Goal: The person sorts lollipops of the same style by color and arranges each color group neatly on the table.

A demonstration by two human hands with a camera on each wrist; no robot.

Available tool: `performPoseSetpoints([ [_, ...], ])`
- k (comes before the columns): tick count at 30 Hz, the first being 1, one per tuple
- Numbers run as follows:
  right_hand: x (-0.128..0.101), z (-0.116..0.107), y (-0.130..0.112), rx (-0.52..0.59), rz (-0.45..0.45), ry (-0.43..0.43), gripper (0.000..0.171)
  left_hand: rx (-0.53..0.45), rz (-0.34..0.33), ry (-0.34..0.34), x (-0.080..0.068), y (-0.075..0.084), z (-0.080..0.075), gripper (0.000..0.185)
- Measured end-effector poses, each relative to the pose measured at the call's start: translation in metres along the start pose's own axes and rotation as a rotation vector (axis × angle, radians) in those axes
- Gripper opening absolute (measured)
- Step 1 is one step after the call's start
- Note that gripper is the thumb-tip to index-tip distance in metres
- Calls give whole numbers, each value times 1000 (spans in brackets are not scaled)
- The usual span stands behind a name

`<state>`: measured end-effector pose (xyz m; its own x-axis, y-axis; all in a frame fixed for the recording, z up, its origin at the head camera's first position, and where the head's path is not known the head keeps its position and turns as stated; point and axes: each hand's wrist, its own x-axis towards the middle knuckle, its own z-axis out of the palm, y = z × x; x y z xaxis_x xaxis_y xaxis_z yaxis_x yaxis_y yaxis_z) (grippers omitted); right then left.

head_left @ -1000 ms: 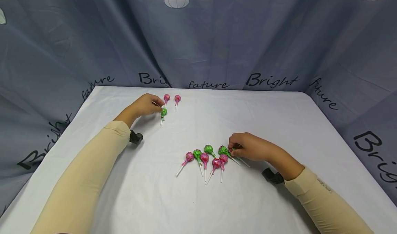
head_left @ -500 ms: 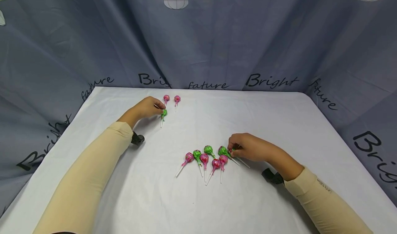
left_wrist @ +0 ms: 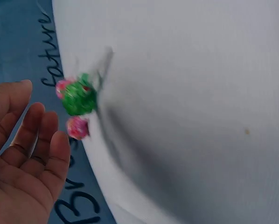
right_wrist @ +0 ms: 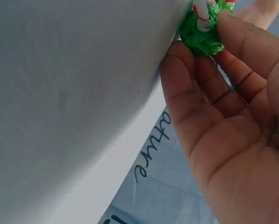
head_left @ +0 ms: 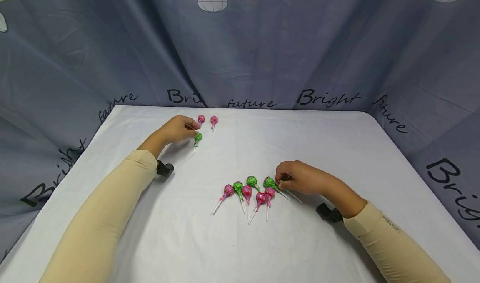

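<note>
White-covered tabletop [head_left: 337, 149], grey printed curtain behind. Right hand [head_left: 300, 178] fingers [right_wrist: 195, 88] pinched a green lollipop [right_wrist: 202, 35] beside the near cluster [head_left: 249, 189] of seven unsorted pieces. Left hand [head_left: 176, 128] fingers [left_wrist: 41, 140] relaxed, apart, empty, beside a set-down green lollipop [head_left: 197, 137]; two pink lollipops [head_left: 207, 119] placed just beyond.

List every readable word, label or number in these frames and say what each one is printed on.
"Bright" on the backdrop cloth, behind the table, right of centre.
"fature" on that cloth, at centre; also in the left wrist view.
"Bri", cut off by a fold, left of centre.
Lollipop wrappers: too small to read.
Print on the right sleeve: too small to read.
</note>
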<state>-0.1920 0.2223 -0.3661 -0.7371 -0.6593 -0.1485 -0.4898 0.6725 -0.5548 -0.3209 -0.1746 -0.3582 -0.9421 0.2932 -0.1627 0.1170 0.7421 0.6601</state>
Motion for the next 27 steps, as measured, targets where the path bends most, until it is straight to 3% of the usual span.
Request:
performPoseSetpoints([
  [5,1,0,1,-2,12,3,12,-25,106,26,-15,15,6,29],
  [9,1,1,1,-1,16,6,12,-8,217,21,-32,34,19,27],
  [14,1,2,3,10,8,6,12,1,342,-98,-55,46,45,26],
  [22,1,3,3,14,15,11,12,-11,400,-328,-88,58,73,23],
  [24,1,3,3,13,21,13,12,-4,432,-360,-95,62,77,22],
  [27,1,3,3,15,24,15,13,44,489,-344,-102,68,81,20],
])
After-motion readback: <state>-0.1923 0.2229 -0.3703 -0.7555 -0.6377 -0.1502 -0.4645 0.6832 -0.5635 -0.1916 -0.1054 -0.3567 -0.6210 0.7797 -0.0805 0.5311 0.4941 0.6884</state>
